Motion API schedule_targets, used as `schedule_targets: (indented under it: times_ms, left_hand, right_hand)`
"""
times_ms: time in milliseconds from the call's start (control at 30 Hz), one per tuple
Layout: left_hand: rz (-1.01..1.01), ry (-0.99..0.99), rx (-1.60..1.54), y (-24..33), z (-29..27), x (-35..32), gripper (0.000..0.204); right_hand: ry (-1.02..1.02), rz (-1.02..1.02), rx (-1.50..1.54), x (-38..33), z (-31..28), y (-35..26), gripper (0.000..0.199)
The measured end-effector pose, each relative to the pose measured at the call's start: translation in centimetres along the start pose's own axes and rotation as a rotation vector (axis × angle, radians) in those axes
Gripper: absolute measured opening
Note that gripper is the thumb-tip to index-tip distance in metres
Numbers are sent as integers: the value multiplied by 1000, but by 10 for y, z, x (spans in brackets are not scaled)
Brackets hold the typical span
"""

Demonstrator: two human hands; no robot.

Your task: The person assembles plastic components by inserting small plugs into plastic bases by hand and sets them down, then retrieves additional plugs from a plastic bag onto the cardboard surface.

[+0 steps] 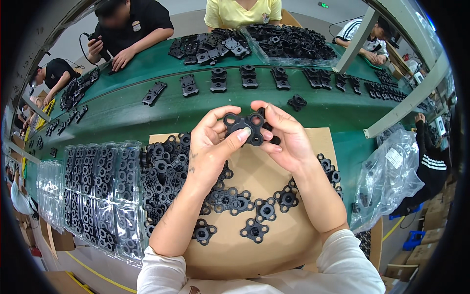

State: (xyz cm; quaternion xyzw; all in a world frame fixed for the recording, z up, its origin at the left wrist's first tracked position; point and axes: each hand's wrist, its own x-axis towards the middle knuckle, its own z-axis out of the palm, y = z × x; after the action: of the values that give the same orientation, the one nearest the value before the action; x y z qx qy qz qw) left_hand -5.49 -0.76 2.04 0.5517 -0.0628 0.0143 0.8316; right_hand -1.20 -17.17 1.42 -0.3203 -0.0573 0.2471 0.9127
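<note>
My left hand [209,147] pinches a black plastic part with rings at its corners [238,122], its thumb lying across the front. Close against it, my right hand [293,139] has its fingers closed on another dark piece [274,140], mostly hidden behind the first part and the fingers. Both hands are raised above a brown cardboard sheet [289,240]. Beneath my left forearm lies a heap of similar black parts [164,169]. Single ringed parts [266,209] are scattered on the cardboard between my arms, and a few more lie beside my right forearm.
Clear plastic trays [128,196] filled with black parts stand at left. A clear plastic bag [389,171] lies at right. Beyond, a green conveyor [196,110] carries spaced black pieces [218,80]. A metal post [391,115] slants at right. Several people work across and alongside.
</note>
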Motion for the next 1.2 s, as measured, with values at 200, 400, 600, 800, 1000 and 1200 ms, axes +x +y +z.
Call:
schedule_targets:
  times_ms: [200,400,600,800,1000,1200]
  left_hand:
    - [15,38,-33,-3,3,1,38]
    - [15,45,-8,-3,1,1,36]
    - [-38,49,16,2,4,-3,36]
    - [-38,72,38,2,7,-3,38]
    - [5,89,41,0,0,0,39]
    - [7,86,90,-9,-7,4,36]
  right_hand:
    - [-81,41,94,3,-16,3,19]
    - [-90,-147,-310,-1,-10,6,16]
    - [51,-500,-829,-4,-2,10,15]
    - [57,-235,-324,-5,2,7,15]
    - [-111,62,13,-1,-11,3,15]
    - [9,68,46,4,-1,6,15]
